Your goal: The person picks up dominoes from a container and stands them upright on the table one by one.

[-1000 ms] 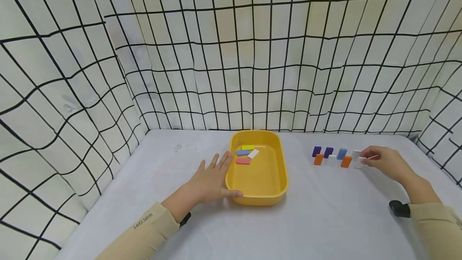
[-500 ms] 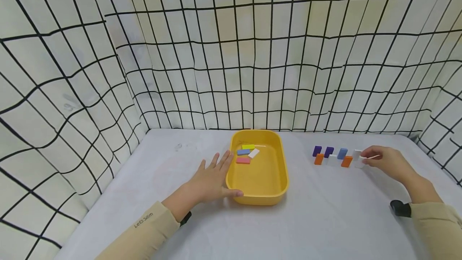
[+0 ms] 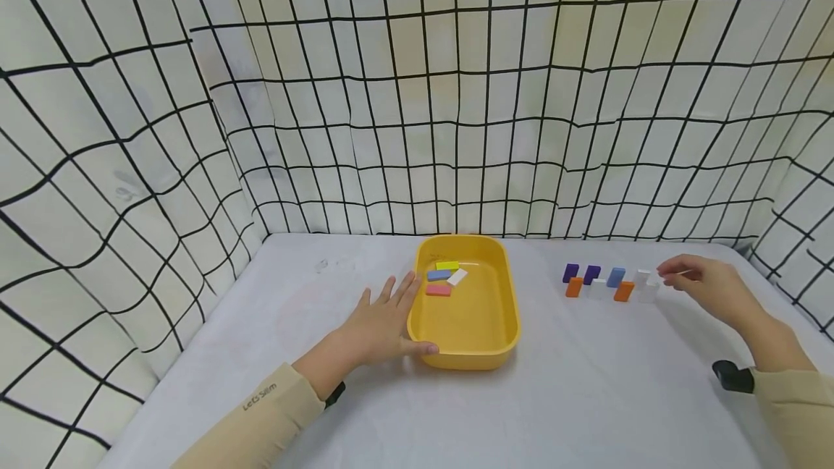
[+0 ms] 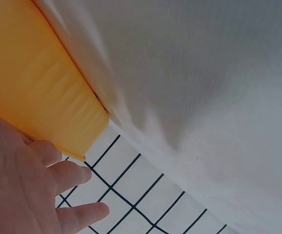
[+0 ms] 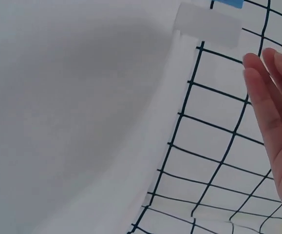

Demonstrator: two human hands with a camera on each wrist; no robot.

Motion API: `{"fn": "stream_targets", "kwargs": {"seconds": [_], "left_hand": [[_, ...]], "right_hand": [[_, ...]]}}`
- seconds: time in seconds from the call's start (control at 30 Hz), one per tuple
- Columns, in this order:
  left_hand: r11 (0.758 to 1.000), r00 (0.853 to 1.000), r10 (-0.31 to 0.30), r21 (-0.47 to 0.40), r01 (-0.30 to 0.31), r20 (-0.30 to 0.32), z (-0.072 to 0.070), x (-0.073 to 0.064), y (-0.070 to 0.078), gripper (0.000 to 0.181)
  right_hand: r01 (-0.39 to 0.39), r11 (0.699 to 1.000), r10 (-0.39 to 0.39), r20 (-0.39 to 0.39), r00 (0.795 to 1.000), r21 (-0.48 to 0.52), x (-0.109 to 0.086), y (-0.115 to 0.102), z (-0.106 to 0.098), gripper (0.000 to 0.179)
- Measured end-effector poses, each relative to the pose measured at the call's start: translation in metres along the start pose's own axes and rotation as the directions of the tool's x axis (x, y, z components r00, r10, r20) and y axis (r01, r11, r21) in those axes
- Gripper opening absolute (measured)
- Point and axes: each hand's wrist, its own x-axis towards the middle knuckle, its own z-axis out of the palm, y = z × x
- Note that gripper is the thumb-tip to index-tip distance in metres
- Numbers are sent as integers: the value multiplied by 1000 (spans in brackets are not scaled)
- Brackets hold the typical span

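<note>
In the head view, my left hand [image 3: 384,324] rests spread against the left rim of a yellow tray [image 3: 502,310], thumb over its front corner. The left wrist view shows those fingers [image 4: 75,175] straight beside the tray wall. At the right, my right hand [image 3: 713,292] is just off the right end of two staggered rows of standing dominoes. The right wrist view shows its fingers [image 5: 265,102] fairly straight, holding nothing, beside a white domino [image 5: 209,27]. The rows hold purple dominoes [image 3: 570,272], orange dominoes [image 3: 623,291], a blue domino [image 3: 615,277] and white dominoes [image 3: 648,292].
Inside the tray lie a yellow domino [image 3: 447,265], a blue domino [image 3: 439,276], a white domino [image 3: 458,278] and a pink domino [image 3: 439,291]. A white cloth [image 3: 586,382] covers the table. Black-gridded white fabric [image 3: 469,143] encloses the back and sides.
My right hand has let go of the white domino at the rows' right end and drawn slightly back to the right. My left hand and the tray have stayed put.
</note>
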Motion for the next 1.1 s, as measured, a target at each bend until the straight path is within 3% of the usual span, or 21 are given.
{"fn": "stream_targets", "kwargs": {"seconds": [0.23, 0.5, 0.83, 0.93, 1.1], "left_hand": [[1000, 1000, 1, 3, -1, -4, 0, 1, -1, 120], [1000, 1000, 1, 9, -1, -13, 1, 1, -4, 121], [1000, 1000, 18, 2, -18, -23, 1, 0, -4, 120], [1000, 1000, 15, 3, -15, -26, 0, 0, -3, 120], [1000, 999, 24, 4, -24, -26, 2, 0, -3, 120]], "right_hand": [[118, 993, -120, -110, 987, -29, 6, -27, 2, 18], [214, 977, -213, -50, 976, 18, 22, -78, 10, 19], [354, 931, -356, 6, 935, 83, 44, -127, 35, 17], [409, 908, -412, 15, 911, 91, 49, -139, 46, 18], [524, 846, -531, 58, 846, 99, 55, -159, 68, 20]]}}
